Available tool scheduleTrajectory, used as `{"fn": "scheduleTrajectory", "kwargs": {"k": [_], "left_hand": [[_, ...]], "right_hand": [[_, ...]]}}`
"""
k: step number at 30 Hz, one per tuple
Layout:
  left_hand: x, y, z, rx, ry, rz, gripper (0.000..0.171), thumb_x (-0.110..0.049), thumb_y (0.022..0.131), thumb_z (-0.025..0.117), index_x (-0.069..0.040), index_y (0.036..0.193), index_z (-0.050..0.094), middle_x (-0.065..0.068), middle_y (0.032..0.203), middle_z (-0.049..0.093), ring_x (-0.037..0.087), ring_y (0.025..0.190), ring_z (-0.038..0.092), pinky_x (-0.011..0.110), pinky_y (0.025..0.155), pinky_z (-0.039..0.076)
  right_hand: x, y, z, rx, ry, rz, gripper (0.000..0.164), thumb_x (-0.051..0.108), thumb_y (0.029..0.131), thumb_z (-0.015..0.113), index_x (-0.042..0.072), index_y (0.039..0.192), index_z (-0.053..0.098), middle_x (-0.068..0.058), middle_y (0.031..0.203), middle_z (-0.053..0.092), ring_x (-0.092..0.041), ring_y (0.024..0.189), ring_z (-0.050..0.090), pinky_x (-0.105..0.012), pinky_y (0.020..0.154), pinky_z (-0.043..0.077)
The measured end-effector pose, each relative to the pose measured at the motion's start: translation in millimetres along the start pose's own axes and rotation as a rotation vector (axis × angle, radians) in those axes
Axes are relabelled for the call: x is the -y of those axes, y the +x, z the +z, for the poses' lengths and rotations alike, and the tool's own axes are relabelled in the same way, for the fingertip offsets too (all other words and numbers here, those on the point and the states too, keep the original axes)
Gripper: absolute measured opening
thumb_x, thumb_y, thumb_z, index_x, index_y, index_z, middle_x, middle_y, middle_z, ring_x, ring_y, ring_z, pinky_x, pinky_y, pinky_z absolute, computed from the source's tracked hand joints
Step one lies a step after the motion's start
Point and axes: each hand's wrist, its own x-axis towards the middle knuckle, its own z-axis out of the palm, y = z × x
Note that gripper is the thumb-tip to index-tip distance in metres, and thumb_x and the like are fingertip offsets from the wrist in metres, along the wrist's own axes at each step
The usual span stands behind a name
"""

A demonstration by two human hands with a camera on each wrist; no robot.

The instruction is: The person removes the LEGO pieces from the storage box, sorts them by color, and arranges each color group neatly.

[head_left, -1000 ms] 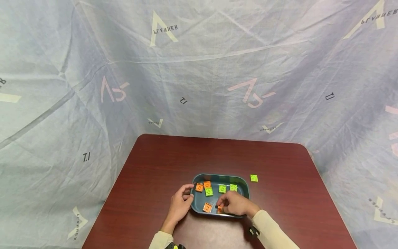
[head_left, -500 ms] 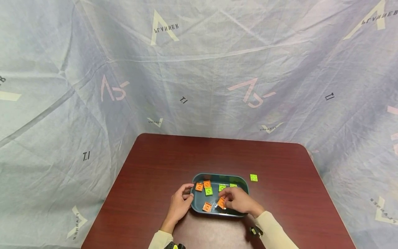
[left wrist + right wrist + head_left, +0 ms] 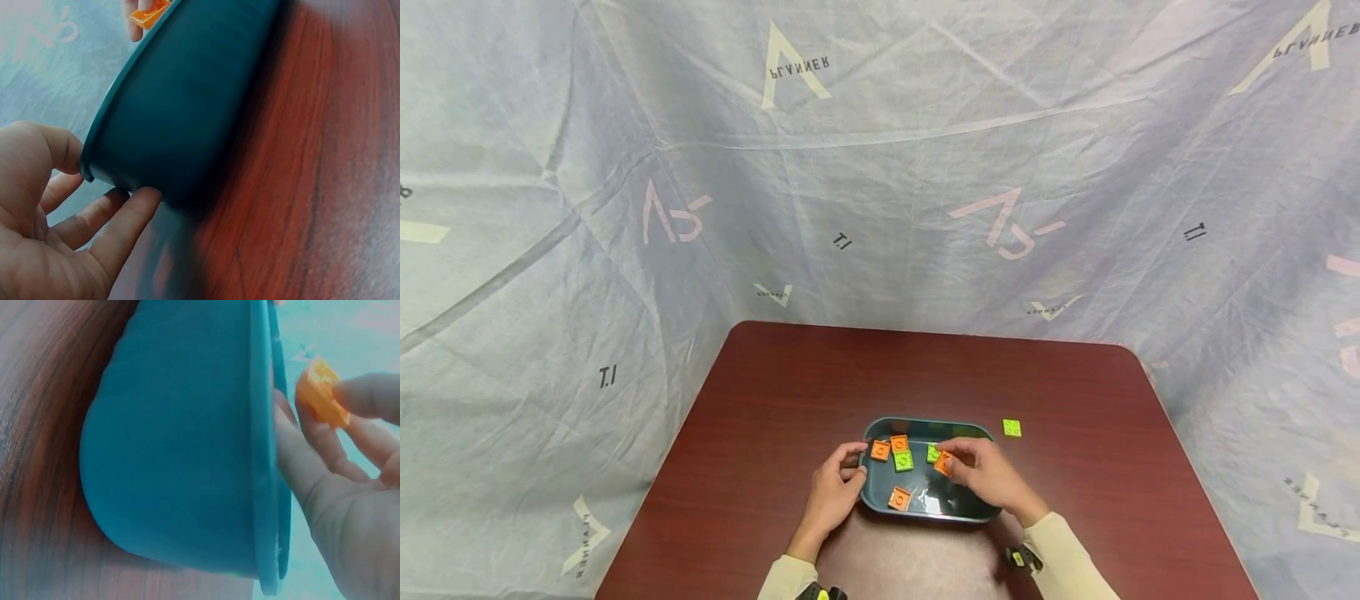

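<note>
My left hand (image 3: 837, 486) holds the left end of a dark teal tray (image 3: 955, 517), thumb and fingertips against its rim and outer wall. Over the tray's right half, my right hand (image 3: 988, 473) pinches an orange toy brick (image 3: 943, 463), also visible as the orange brick (image 3: 320, 394) between thumb and fingers in the right wrist view. Just behind it lies a partly covered green brick (image 3: 932, 453). Orange bricks (image 3: 881, 451) and a green brick (image 3: 903, 461) cluster at the tray's left. One more orange brick (image 3: 899, 499) lies near the front wall.
A green brick (image 3: 1012, 428) with studs upward lies on the dark red tabletop (image 3: 790, 375), beyond the tray's back right corner. A grey printed cloth (image 3: 880, 183) hangs behind and beside the table.
The right hand has lifted the orange brick from near the tray's front wall and carried it backward and slightly right. It now covers the rightmost green brick. The left hand stays put.
</note>
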Motion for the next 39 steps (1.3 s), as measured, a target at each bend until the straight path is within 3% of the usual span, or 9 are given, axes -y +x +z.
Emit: {"fn": "scheduleTrajectory", "kwargs": {"k": [4,9,15,19,27,34,39], "left_hand": [[-0.6,-0.7,-0.3,0.005,0.002,-0.008,0.037,-0.012,0.102,0.067,-0.017,0.138,0.066,0.013,0.123,0.072,0.020,0.087,0.073,0.027,0.060,0.056],[-2.3,-1.2,-0.5,0.003,0.006,-0.008,0.037,-0.012,0.102,0.067,-0.018,0.138,0.066,0.013,0.124,0.072,0.019,0.087,0.072,0.027,0.060,0.056],[-2.6,-1.3,0.0,0.000,0.016,-0.004,0.037,-0.012,0.101,0.067,-0.019,0.138,0.066,0.012,0.123,0.073,0.016,0.088,0.072,0.026,0.060,0.055],[-2.7,-1.2,0.7,0.001,0.015,-0.004,0.037,-0.011,0.101,0.067,-0.018,0.138,0.066,0.013,0.124,0.073,0.017,0.089,0.073,0.026,0.061,0.056],[-1.7,-0.4,0.7,-0.003,0.036,0.004,0.037,-0.011,0.101,0.067,-0.017,0.138,0.066,0.014,0.125,0.073,0.018,0.091,0.073,0.027,0.062,0.056],[-2.2,-0.6,0.3,-0.002,0.047,0.003,0.038,-0.013,0.101,0.067,-0.018,0.138,0.066,0.012,0.124,0.073,0.016,0.095,0.074,0.027,0.065,0.057],[-2.3,-0.8,0.2,0.002,0.037,0.008,0.037,-0.011,0.101,0.066,-0.018,0.138,0.066,0.013,0.124,0.073,0.018,0.094,0.074,0.027,0.064,0.057]], "right_hand": [[2.8,-2.6,-1.8,-0.030,0.064,0.050,0.037,0.007,0.101,0.070,-0.006,0.136,0.065,-0.025,0.119,0.071,-0.038,0.098,0.077,-0.045,0.072,0.065],[4.4,-4.4,-5.0,-0.113,0.019,0.088,0.031,0.015,0.099,0.076,0.002,0.127,0.072,-0.019,0.107,0.079,-0.031,0.082,0.077,-0.041,0.053,0.058],[2.5,-6.9,-12.2,-0.153,0.079,0.053,0.024,0.010,0.098,0.076,0.002,0.120,0.073,-0.020,0.109,0.078,-0.024,0.090,0.078,-0.044,0.065,0.062],[1.5,-9.8,-17.4,-0.159,0.150,0.046,0.022,0.004,0.097,0.075,0.000,0.118,0.071,-0.027,0.112,0.075,-0.032,0.090,0.078,-0.046,0.066,0.063],[0.7,-14.1,-24.4,-0.211,0.215,0.089,0.026,-0.005,0.092,0.075,-0.006,0.118,0.070,-0.030,0.117,0.074,-0.012,0.090,0.077,-0.039,0.072,0.064],[0.9,-16.2,-30.8,-0.264,0.230,0.079,0.024,-0.001,0.095,0.076,-0.006,0.118,0.073,-0.030,0.123,0.071,-0.017,0.101,0.078,-0.028,0.081,0.063],[-5.6,-17.9,-38.7,-0.315,0.203,0.044,0.022,0.001,0.094,0.078,-0.004,0.115,0.074,-0.027,0.125,0.071,-0.013,0.104,0.077,-0.021,0.084,0.060]]}}
